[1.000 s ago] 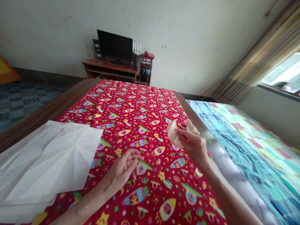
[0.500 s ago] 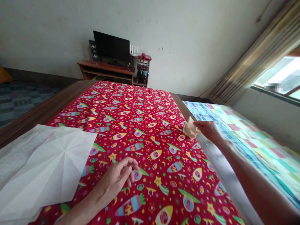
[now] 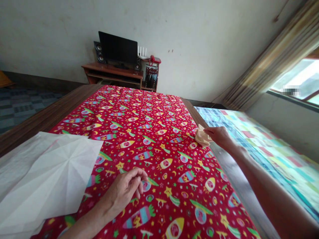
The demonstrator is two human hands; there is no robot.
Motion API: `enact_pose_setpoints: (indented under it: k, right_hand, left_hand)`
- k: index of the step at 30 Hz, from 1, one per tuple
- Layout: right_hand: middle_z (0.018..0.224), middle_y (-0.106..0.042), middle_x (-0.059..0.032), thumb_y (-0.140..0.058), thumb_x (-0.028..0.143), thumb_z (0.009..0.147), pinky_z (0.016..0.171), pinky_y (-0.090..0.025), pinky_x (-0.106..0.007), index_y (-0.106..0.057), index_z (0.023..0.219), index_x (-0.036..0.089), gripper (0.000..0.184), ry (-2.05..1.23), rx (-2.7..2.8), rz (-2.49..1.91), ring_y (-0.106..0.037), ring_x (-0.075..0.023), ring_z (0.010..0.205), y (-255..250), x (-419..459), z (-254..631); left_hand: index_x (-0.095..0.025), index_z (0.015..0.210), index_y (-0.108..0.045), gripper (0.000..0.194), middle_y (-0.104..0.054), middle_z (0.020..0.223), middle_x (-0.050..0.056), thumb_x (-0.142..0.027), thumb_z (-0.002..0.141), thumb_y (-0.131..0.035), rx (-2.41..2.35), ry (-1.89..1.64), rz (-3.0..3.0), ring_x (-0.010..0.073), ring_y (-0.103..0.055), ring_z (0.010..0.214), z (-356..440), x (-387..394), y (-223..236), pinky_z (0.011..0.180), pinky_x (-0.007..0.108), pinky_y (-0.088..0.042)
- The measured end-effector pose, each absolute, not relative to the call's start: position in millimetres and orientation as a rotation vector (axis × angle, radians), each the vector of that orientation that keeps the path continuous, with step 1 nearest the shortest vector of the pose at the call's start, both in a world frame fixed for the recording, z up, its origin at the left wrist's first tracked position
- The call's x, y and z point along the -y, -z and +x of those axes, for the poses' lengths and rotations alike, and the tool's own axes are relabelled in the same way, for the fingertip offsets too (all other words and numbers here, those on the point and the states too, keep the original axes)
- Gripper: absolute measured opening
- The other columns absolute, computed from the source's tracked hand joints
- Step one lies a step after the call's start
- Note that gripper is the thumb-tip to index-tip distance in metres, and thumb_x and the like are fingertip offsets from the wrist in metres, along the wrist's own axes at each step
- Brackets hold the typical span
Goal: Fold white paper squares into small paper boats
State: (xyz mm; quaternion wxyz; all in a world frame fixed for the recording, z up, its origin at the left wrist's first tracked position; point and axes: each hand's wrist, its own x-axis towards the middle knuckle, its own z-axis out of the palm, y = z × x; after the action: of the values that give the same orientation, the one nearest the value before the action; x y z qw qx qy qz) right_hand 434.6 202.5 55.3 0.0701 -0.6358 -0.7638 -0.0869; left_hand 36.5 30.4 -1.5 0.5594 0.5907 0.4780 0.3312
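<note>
My right hand [image 3: 219,136] pinches the right side of the folded paper [image 3: 202,138], at the right edge of the red cloth [image 3: 159,182]. Probably light, crushable; best gripped gently on layered folds. Left hand [image 3: 129,183] empty, loosely curled.

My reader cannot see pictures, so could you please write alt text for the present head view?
A person's right hand holds a beige folded piece, seemingly paper, at the right edge of a red rocket-print cloth. The loosely curled left hand is empty; creased white sheets lie to its left, and a desk with a monitor stands beyond.
</note>
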Motion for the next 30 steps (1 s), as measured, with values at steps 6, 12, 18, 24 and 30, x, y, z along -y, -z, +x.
enact_pose_setpoints:
  k: [6, 12, 18, 24, 30]
  right_hand:
    - [0.069, -0.070, -0.0069, -0.046, 0.021, 0.080, 0.055, -0.034, -0.025, -0.075, 0.081, 0.016, 0.029, 0.265, 2.346, -1.952, -0.057, -0.0152, 0.058, -55.7, -210.7, 433.6]
    - [0.060, -0.065, -0.0055, -0.045, 0.020, 0.080, 0.051, -0.030, -0.026, -0.073, 0.072, 0.016, 0.030, 0.250, 2.391, -1.994, -0.050, -0.0134, 0.052, -52.8, -213.8, 431.9]
    - [0.059, -0.063, -0.0029, -0.046, 0.020, 0.078, 0.050, -0.028, -0.025, -0.073, 0.069, 0.015, 0.029, 0.222, 2.416, -2.026, -0.048, -0.0108, 0.050, -49.4, -206.4, 426.2]
    - [0.057, -0.060, -0.0026, -0.046, 0.019, 0.077, 0.049, -0.027, -0.025, -0.072, 0.066, 0.015, 0.029, 0.218, 2.427, -2.074, -0.045, -0.0103, 0.049, -41.8, -209.8, 424.0]
    - [0.053, -0.056, -0.0011, -0.048, 0.016, 0.075, 0.048, -0.023, -0.025, -0.070, 0.061, 0.015, 0.026, 0.232, 2.445, -2.117, -0.040, -0.0093, 0.047, -36.2, -214.2, 419.1]
  left_hand:
    - [-0.018, 0.084, -0.056, 0.031, -0.061, 0.060, 0.000, -0.046, 0.083, -0.045, -1.139, -0.765, 1.417, 0.0118, -0.056, 0.046, 36.0, -30.4, 2.1, 0.047, 0.021, -0.041]
    - [-0.018, 0.085, -0.057, 0.029, -0.062, 0.060, 0.000, -0.044, 0.084, -0.045, -1.137, -0.766, 1.425, 0.0116, -0.057, 0.047, 35.2, -30.3, 5.0, 0.048, 0.021, -0.042]
    - [-0.018, 0.084, -0.057, 0.027, -0.061, 0.059, 0.000, -0.042, 0.084, -0.044, -1.141, -0.760, 1.440, 0.0115, -0.057, 0.046, 35.0, -29.9, 5.2, 0.047, 0.021, -0.041]
    - [-0.018, 0.084, -0.057, 0.026, -0.061, 0.058, -0.001, -0.040, 0.084, -0.045, -1.142, -0.765, 1.440, 0.0113, -0.057, 0.046, 35.4, -30.0, 5.4, 0.047, 0.020, -0.041]
    - [-0.017, 0.085, -0.057, 0.026, -0.061, 0.060, 0.000, -0.038, 0.086, -0.042, -1.141, -0.756, 1.484, 0.0115, -0.058, 0.047, 34.8, -29.3, 5.8, 0.048, 0.020, -0.042]
